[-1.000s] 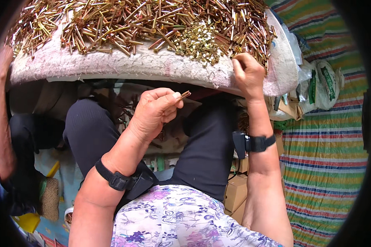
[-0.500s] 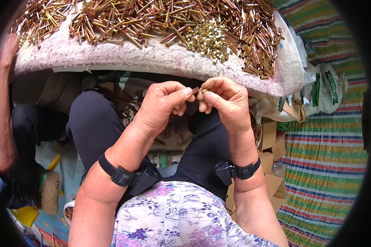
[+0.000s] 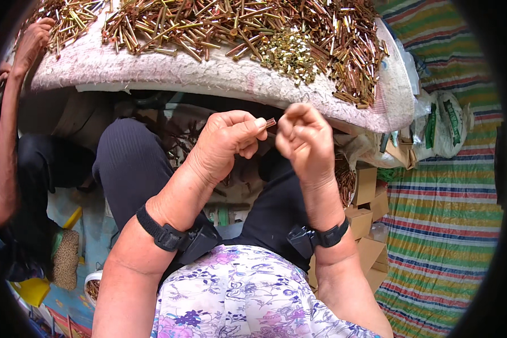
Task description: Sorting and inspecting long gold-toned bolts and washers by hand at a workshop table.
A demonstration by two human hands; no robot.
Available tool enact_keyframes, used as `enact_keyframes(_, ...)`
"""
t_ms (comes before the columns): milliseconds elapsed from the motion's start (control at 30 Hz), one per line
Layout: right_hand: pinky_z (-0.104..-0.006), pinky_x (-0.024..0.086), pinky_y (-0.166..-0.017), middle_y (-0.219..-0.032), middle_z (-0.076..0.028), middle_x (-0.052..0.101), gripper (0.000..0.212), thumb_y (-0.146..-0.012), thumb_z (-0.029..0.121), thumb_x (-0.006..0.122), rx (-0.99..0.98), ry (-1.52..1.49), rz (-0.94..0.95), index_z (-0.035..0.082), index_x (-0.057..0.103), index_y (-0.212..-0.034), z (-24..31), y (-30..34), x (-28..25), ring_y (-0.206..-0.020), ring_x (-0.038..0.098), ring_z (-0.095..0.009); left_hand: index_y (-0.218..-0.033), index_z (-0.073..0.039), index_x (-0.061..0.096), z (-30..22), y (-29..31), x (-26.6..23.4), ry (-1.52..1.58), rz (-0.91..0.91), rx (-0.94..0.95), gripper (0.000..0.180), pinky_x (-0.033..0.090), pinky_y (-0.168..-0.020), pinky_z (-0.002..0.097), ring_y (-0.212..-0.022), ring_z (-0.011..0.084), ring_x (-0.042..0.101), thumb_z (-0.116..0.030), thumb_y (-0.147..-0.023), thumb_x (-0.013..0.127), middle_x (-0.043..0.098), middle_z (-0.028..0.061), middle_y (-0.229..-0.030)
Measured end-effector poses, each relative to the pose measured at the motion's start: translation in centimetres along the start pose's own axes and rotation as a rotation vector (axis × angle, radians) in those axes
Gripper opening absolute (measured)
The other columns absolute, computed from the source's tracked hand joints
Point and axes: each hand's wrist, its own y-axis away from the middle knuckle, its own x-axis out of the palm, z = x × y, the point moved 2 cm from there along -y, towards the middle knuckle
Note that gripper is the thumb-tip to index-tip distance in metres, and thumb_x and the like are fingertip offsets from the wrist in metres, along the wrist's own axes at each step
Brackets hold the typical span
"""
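Between thumb and index finger, my left hand (image 3: 229,138) pinches a short copper-coloured metal tube (image 3: 271,123), whose free end points right. Just to the right of that end, my right hand (image 3: 305,141) is raised with its fingers curled in. Motion blurs its fingertips, and what they hold, if anything, cannot be made out. Beyond both hands, long copper- and gold-coloured metal tubes (image 3: 177,28) lie heaped on a pale, cloth-covered table (image 3: 169,75). A pile of small brass-coloured pieces (image 3: 290,56) sits near its front edge.
At the far left, another person's hand (image 3: 32,42) reaches over the table. Open cardboard boxes (image 3: 370,253) stand to my right, below white plastic sacks (image 3: 448,124). Striped sheeting (image 3: 439,236) covers the right side. A yellow object (image 3: 31,292) lies at lower left.
My right hand has come away from the tube and its fingers have curled in. My left hand still holds the tube. The other person's hand has moved further onto the table.
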Motion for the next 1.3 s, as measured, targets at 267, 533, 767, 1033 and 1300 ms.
enact_keyframes(267, -0.0157, 0.028, -0.043, -0.062, 0.006, 0.050, 0.009, -0.090, 0.009, 0.056, -0.066, 0.247, -0.001, 0.000, 0.056, -0.092, -2.6, 0.8, 3.1, -0.050, 0.039, 0.001, -0.075, -0.007, 0.056, 0.4, -0.1, -0.6, -0.046, -0.097, 0.018, 0.030, 0.034, -0.050, 0.0223, -0.054, 0.0092, 0.045, -0.035, -0.086, 0.052, 0.050, -0.0003, -0.064)
enact_keyframes(533, -0.0234, 0.038, -0.052, -0.064, -0.001, 0.053, 0.006, -0.085, 0.005, 0.059, -0.221, 0.531, -0.103, 0.002, 0.056, -0.080, -5.6, 0.4, 5.3, -0.057, 0.046, -0.008, -0.107, 0.004, 0.055, 2.0, -0.7, -0.4, 0.493, -0.171, 0.025, 0.059, 0.048, -0.076, 0.0312, -0.078, 0.0200, 0.059, -0.052, -0.088, 0.046, 0.060, 0.0124, -0.087)
enact_keyframes(767, -0.0274, 0.042, -0.054, -0.069, -0.008, 0.056, 0.006, -0.080, 0.004, 0.062, -0.367, 0.770, -0.090, 0.001, 0.058, -0.079, -6.2, 0.2, 5.0, -0.057, 0.051, -0.016, -0.105, 0.004, 0.057, 2.4, -0.7, -1.3, 0.442, -0.180, -0.019, 0.067, 0.049, -0.076, 0.0343, -0.078, 0.0230, 0.059, -0.058, -0.087, 0.042, 0.059, 0.0128, -0.081)
enact_keyframes(1033, -0.0197, 0.042, -0.058, -0.075, -0.001, 0.058, 0.006, -0.085, 0.005, 0.060, -0.146, 0.508, 0.056, -0.001, 0.060, -0.083, -5.2, 0.9, 3.2, -0.065, 0.051, -0.005, -0.097, 0.005, 0.061, 1.7, -1.0, -1.3, 0.461, -0.138, 0.039, 0.063, 0.049, -0.076, 0.0318, -0.078, 0.0202, 0.058, -0.054, -0.090, 0.038, 0.061, 0.0125, -0.085)
enact_keyframes(1300, -0.0190, 0.045, -0.062, -0.080, -0.005, 0.057, 0.014, -0.084, -0.002, 0.053, -0.010, 0.418, -0.018, -0.002, 0.053, -0.098, -1.8, 0.6, -0.4, -0.069, 0.056, -0.007, -0.093, 0.000, 0.061, 3.1, -0.4, -1.8, 0.206, -0.310, -0.283, 0.047, 0.034, -0.038, 0.0180, -0.048, 0.0120, 0.052, -0.042, -0.093, 0.040, 0.061, 0.0081, -0.070)
